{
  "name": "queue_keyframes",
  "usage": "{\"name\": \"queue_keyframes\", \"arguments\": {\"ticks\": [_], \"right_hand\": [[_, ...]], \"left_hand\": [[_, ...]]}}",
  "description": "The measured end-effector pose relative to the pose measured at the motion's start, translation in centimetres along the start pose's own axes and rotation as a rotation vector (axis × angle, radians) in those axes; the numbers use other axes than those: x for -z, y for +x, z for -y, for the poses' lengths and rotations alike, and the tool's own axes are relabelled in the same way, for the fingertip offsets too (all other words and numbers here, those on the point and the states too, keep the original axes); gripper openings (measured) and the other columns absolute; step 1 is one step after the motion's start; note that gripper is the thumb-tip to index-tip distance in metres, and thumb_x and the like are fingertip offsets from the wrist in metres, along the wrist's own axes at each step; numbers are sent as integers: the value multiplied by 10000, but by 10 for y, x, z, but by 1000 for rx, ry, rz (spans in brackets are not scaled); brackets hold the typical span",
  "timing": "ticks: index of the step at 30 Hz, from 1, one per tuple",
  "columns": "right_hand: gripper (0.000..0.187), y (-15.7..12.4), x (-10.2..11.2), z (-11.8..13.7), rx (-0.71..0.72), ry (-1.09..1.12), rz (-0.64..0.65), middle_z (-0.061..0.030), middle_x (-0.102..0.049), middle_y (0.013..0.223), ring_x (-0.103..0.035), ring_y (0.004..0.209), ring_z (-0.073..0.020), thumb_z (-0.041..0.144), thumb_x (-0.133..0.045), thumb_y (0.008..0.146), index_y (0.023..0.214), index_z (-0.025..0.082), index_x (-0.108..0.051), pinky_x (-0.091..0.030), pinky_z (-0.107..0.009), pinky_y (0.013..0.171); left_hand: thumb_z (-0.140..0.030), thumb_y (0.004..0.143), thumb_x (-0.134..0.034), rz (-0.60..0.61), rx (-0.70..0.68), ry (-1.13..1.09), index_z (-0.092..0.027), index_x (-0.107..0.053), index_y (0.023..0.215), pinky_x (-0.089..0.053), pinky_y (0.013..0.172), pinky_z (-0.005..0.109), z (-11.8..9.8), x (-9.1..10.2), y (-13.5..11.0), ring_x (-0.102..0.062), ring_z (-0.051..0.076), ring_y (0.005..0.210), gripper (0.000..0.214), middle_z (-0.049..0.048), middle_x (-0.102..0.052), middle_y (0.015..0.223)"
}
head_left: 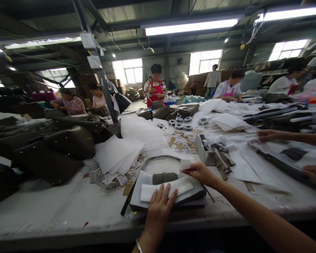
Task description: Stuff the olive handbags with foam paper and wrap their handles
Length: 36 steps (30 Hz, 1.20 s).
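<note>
A dark handbag point(192, 196) lies flat on the table in front of me, its looped handle point(162, 157) stretching away at the far side. White foam sheeting covers much of its upper face, and a folded white foam strip point(184, 185) rests across it. My left hand point(162, 200) lies flat on that strip with the fingers spread. Between the thumb and fingers of my right hand point(200, 173) is a small white piece point(185, 164), held near the bag's handle; whether it is paper or tape I cannot tell. A dark olive patch point(165, 178) shows between the foam pieces.
A tape dispenser point(204, 149) stands beyond my right hand. Foam sheets point(118, 154) and scattered tags point(121, 180) lie to the left, near piled dark bags point(55, 151). A co-worker's hands point(271, 135) handle a bag at right. A metal post point(105, 84) rises behind the table.
</note>
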State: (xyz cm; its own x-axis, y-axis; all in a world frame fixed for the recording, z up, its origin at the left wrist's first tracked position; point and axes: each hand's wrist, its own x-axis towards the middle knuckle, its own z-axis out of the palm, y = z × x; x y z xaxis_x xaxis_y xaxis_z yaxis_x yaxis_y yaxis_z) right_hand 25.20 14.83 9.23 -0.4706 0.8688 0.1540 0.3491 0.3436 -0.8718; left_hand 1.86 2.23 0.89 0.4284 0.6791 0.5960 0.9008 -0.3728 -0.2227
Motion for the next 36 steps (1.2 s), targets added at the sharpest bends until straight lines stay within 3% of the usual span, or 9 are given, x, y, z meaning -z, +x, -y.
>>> {"name": "queue_keyframes", "arguments": {"ticks": [5,8,11,15,18,23,26,29,36], "right_hand": [[270,-42,2,5,269,-270,100,-32,-743,1142,-675,1107,-240,287,-552,949,1140,276,-742,-483,-398,1048],[448,-57,-2,-7,428,-390,129,-27,-644,1332,-565,1277,-209,109,-488,927,1305,298,-637,-365,-432,1163],[534,-66,-10,-26,545,-485,98,-34,-595,1394,-501,1340,-208,66,-463,914,1376,311,-571,-356,-452,1170],[524,-74,-20,-45,609,-519,26,-43,-603,1385,-511,1330,-207,89,-458,939,1407,311,-537,-391,-440,1150],[512,-77,-23,-51,622,-515,12,-42,-610,1376,-514,1328,-201,100,-458,951,1412,308,-531,-395,-427,1148],[488,-80,-26,-56,625,-495,-14,-42,-611,1376,-517,1324,-198,123,-448,972,1412,317,-530,-388,-428,1149],[457,-81,-27,-58,640,-505,-23,-47,-609,1377,-515,1327,-198,161,-457,989,1415,313,-526,-392,-429,1146],[427,-81,-29,-59,675,-517,-55,-60,-619,1364,-529,1313,-192,194,-471,1002,1413,293,-528,-395,-418,1143],[399,-82,-34,-59,756,-443,-109,-49,-693,1253,-566,1272,-168,215,-485,1014,1400,302,-539,-415,-393,1131]], "left_hand": [[-66,948,-455,49,23,-19,-323,-438,1460,-516,1036,424,6,0,9,-526,251,1316,572,25,-499,1486],[-92,947,-494,61,50,-25,-321,-455,1449,-501,1055,428,7,-2,13,-510,251,1331,553,28,-486,1497],[-93,942,-507,67,66,-22,-332,-453,1449,-490,1066,438,4,-2,15,-497,252,1342,563,18,-475,1506],[-68,931,-478,110,58,14,-308,-482,1427,-479,1069,477,-3,-3,17,-486,267,1350,550,24,-472,1510],[-115,944,-462,121,28,50,-205,-520,1388,-450,1079,534,-9,-4,21,-443,300,1381,457,85,-495,1488],[-167,909,-503,211,-45,-108,-77,-513,1366,-369,1156,439,-9,9,28,-375,268,1426,467,150,-472,1495],[-316,850,-611,304,14,-299,-163,-398,1480,-332,1172,505,-10,24,33,-310,303,1457,683,112,-387,1558],[-398,827,-664,305,87,-349,-290,-271,1543,-328,1149,588,-18,29,37,-311,334,1453,823,54,-323,1593],[-325,882,-631,181,62,-236,-348,-274,1530,-326,1128,619,-31,13,35,-349,342,1429,740,24,-350,1577]]}}
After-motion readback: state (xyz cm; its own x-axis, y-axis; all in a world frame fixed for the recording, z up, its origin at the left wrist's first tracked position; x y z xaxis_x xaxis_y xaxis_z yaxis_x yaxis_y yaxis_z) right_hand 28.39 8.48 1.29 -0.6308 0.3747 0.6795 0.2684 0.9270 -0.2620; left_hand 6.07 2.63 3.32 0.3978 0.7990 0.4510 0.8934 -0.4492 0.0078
